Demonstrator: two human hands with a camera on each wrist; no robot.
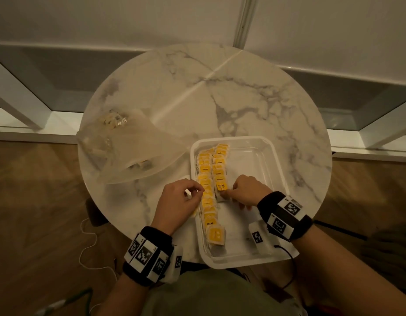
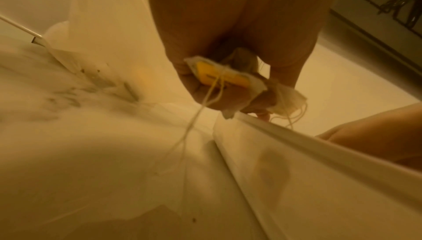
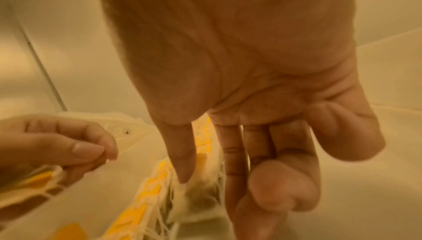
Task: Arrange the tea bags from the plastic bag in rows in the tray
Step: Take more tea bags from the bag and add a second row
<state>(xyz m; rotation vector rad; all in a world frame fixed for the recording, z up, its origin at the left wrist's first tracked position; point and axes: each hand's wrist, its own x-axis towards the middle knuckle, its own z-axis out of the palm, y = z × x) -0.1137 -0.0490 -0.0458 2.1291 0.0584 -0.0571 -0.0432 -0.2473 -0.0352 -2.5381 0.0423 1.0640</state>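
Note:
A clear plastic tray (image 1: 275,169) sits at the near right of the table and holds two rows of tea bags (image 1: 207,179) with yellow tags. A crumpled plastic bag (image 1: 129,151) lies to its left with a few tea bags inside. My right hand (image 1: 225,194) is inside the tray, thumb and index finger pinching the nearest tea bag (image 1: 222,187) of the second row; the same tea bag (image 3: 198,206) shows between the fingers (image 3: 182,164). My left hand (image 1: 197,193) hovers over the tray's left rim and grips a few tea bags (image 2: 219,77), their strings dangling.
The round marble table (image 1: 220,92) stands by a white wall and low shelving. The tray's right half (image 1: 252,169) holds no tea bags. A white cable (image 1: 88,245) lies on the wooden floor at the left. The tray rim (image 2: 297,135) runs just beneath my left hand.

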